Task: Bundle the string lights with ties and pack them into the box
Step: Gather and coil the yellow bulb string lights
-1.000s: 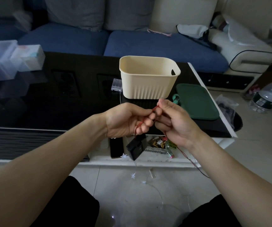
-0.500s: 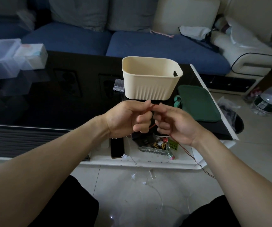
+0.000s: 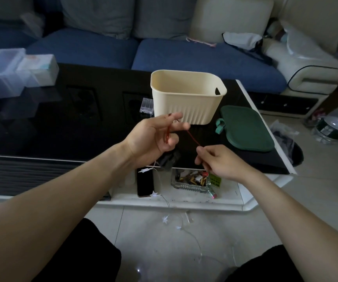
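Left hand (image 3: 154,133): raised in front of the box, fingers loosely curled with a loop of the red tie (image 3: 192,137) threaded between them.
Right hand (image 3: 219,161): lower and nearer the person, fingertips pinching the other end of the tie — the red strand runs taut between the two hands.
String lights (image 3: 181,222): mostly on the floor between the knees, a thin wire with small star shapes; one strand climbs over the lower shelf edge toward the left hand. Whether that hand also holds the wire cannot be told.
Box (image 3: 186,104): cream, ribbed, open-topped, standing on the black worktop (image 3: 62,123), nothing visible inside.
Green lid (image 3: 245,129): flat on the worktop just right of the box.
Risk — slipping tie: the thin strand could pull out of the pinch if tension rises.
Risk — tangling: the loose wire on the floor could snag on the shelf edge or knot when gathered.
Risk — bundle: nothing looks coiled yet, so tying now would likely catch only part of the wire.
Count: two hands, one tie, one box, one lid, about four stars visible.
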`<act>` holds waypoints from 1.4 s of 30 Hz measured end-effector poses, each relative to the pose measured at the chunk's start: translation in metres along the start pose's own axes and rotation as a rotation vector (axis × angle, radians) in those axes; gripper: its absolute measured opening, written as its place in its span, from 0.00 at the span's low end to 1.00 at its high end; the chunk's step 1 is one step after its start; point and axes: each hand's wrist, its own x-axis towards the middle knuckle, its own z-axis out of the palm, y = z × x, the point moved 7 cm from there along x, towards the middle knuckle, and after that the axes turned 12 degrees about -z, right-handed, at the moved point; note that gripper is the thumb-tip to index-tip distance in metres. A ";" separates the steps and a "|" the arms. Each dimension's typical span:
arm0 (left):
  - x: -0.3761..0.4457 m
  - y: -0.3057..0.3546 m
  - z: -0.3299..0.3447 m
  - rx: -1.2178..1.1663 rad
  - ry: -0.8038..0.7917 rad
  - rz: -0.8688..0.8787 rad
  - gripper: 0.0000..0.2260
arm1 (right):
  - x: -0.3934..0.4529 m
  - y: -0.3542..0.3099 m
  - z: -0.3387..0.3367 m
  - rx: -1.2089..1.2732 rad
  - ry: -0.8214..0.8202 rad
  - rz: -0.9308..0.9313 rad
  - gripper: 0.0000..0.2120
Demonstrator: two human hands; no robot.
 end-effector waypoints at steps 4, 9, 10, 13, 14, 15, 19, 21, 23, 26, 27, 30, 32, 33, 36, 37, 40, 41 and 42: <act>-0.002 0.003 0.002 -0.093 -0.028 0.015 0.15 | 0.004 -0.014 -0.002 -0.008 0.169 -0.026 0.15; -0.001 0.000 0.004 -0.109 -0.037 -0.007 0.19 | 0.001 -0.047 0.015 -0.126 0.038 -0.134 0.13; -0.002 -0.002 0.005 -0.103 -0.041 -0.015 0.19 | 0.000 -0.050 0.022 -0.160 -0.016 -0.150 0.12; -0.001 -0.008 0.007 -0.063 -0.039 -0.042 0.18 | -0.002 -0.055 0.035 -0.247 -0.112 -0.197 0.11; -0.001 -0.009 0.007 -0.031 -0.027 -0.049 0.18 | -0.002 -0.055 0.038 -0.259 -0.134 -0.205 0.10; -0.001 -0.011 0.007 0.018 -0.013 -0.050 0.17 | -0.003 -0.056 0.039 -0.257 -0.152 -0.207 0.09; -0.001 -0.014 0.009 0.199 -0.012 -0.079 0.23 | -0.005 -0.065 0.038 -0.280 -0.129 -0.263 0.13; 0.001 -0.015 0.008 0.167 -0.012 -0.083 0.19 | -0.006 -0.067 0.031 -0.254 -0.066 -0.261 0.11; 0.006 -0.016 0.003 0.153 0.041 -0.075 0.12 | -0.007 -0.060 0.024 -0.199 -0.011 -0.189 0.09; 0.011 -0.020 -0.001 0.224 0.075 -0.101 0.11 | -0.009 -0.064 0.015 -0.158 0.106 -0.183 0.04; 0.011 -0.024 0.001 0.266 0.056 -0.133 0.15 | -0.009 -0.067 0.012 -0.148 0.152 -0.200 0.02; 0.007 -0.035 0.009 0.369 -0.032 -0.250 0.21 | -0.009 -0.072 0.007 -0.122 0.220 -0.231 0.12; 0.005 -0.043 0.014 0.402 -0.101 -0.300 0.22 | -0.008 -0.073 0.007 -0.104 0.166 -0.215 0.16; 0.005 -0.046 0.016 0.431 -0.138 -0.323 0.24 | -0.008 -0.074 0.008 -0.114 0.123 -0.199 0.17; 0.002 -0.053 0.020 0.612 -0.203 -0.369 0.27 | -0.009 -0.070 0.012 -0.057 -0.065 -0.162 0.16; 0.002 -0.055 0.019 0.668 -0.198 -0.378 0.28 | -0.010 -0.064 0.013 -0.016 -0.143 -0.138 0.14; 0.004 -0.060 0.007 0.762 -0.108 -0.466 0.29 | -0.012 -0.039 0.007 -0.026 -0.299 -0.060 0.13; 0.005 -0.061 0.002 0.775 -0.079 -0.493 0.28 | -0.014 -0.032 0.004 0.010 -0.320 -0.039 0.12; 0.005 -0.062 -0.001 0.788 -0.078 -0.507 0.28 | -0.016 -0.028 0.001 0.080 -0.319 -0.024 0.11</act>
